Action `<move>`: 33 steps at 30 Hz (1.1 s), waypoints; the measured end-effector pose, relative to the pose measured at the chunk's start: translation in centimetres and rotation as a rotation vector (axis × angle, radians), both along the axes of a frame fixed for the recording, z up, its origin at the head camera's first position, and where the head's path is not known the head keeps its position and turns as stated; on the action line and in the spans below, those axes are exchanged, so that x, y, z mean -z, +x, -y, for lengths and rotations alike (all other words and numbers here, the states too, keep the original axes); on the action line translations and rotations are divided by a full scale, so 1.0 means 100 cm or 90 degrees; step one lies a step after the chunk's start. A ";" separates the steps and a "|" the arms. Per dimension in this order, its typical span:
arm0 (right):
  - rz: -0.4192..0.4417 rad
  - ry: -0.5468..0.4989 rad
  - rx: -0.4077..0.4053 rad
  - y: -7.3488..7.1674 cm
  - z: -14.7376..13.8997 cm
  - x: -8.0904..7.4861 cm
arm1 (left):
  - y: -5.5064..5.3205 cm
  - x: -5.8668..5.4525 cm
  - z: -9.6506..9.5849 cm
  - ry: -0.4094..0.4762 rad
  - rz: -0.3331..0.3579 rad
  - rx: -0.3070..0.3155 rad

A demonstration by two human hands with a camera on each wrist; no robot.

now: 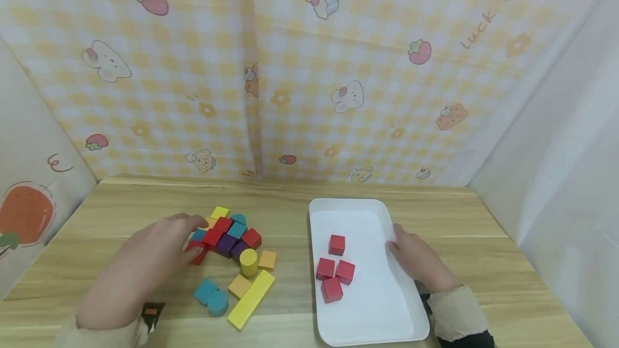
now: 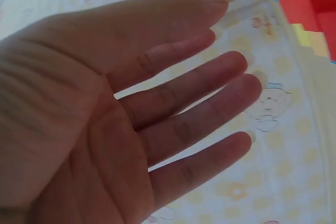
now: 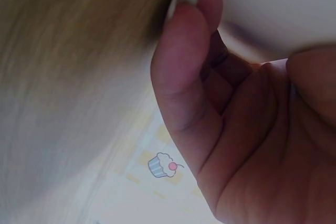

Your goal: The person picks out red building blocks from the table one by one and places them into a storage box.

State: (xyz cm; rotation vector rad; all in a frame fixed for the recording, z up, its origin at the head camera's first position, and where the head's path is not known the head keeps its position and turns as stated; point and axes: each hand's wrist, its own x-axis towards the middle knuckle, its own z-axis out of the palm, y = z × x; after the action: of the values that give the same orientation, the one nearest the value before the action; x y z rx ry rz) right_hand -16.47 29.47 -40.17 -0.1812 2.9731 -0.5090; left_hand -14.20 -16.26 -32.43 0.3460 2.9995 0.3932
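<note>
My left hand [image 1: 162,243] hovers at the left edge of a pile of coloured blocks, its thumb and fingertips close to a red block [image 1: 197,255]. In the left wrist view the fingers [image 2: 194,124] are spread and nearly straight, and nothing lies in the palm. On the other side, my right hand [image 1: 419,258] grips the right rim of a white tray [image 1: 374,305], thumb over the edge and fingers curled outside it. Several red cubes [image 1: 332,289] sit in the left half of the tray.
The pile also has purple blocks [image 1: 225,245], blue blocks [image 1: 236,230] and a yellow cylinder [image 1: 249,262]. Nearer me lie a long yellow block [image 1: 251,299], a blue cylinder [image 1: 217,303] and a light orange block [image 1: 239,286]. A checked curtain [image 1: 300,69] hangs behind the wooden table [image 1: 493,262].
</note>
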 end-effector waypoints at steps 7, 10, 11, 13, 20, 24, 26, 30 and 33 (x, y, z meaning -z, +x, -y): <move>-0.003 0.005 0.001 0.000 -0.001 0.001 | -0.010 0.015 0.008 0.011 0.019 0.015; -0.003 0.003 0.001 0.001 -0.001 0.000 | -0.013 0.021 0.009 0.019 0.021 0.024; -0.003 0.002 0.002 0.001 -0.001 0.000 | -0.014 0.023 0.010 0.021 0.026 0.024; -0.001 -0.001 0.002 0.001 -0.001 0.000 | -0.016 0.026 0.011 0.026 0.034 0.027; 0.005 0.001 0.002 -0.001 0.000 0.001 | -0.024 0.039 0.014 0.064 0.078 0.033; 0.009 0.001 0.004 -0.001 0.000 0.001 | -0.025 0.047 0.011 0.078 0.119 0.029; 0.011 -0.001 0.004 -0.001 0.000 0.001 | -0.024 0.049 0.009 0.075 0.127 0.022; 0.018 -0.002 0.009 -0.001 0.001 0.000 | -0.023 0.050 0.006 0.067 0.116 0.019; 0.021 -0.001 0.012 -0.001 0.001 0.000 | -0.024 0.050 0.004 0.063 0.111 0.016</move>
State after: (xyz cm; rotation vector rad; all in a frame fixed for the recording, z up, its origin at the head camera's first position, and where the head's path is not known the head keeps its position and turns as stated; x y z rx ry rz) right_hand -16.55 29.39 -40.16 -0.1446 2.9455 -0.5114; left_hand -16.56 -16.65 -37.45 0.3384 2.8103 0.5406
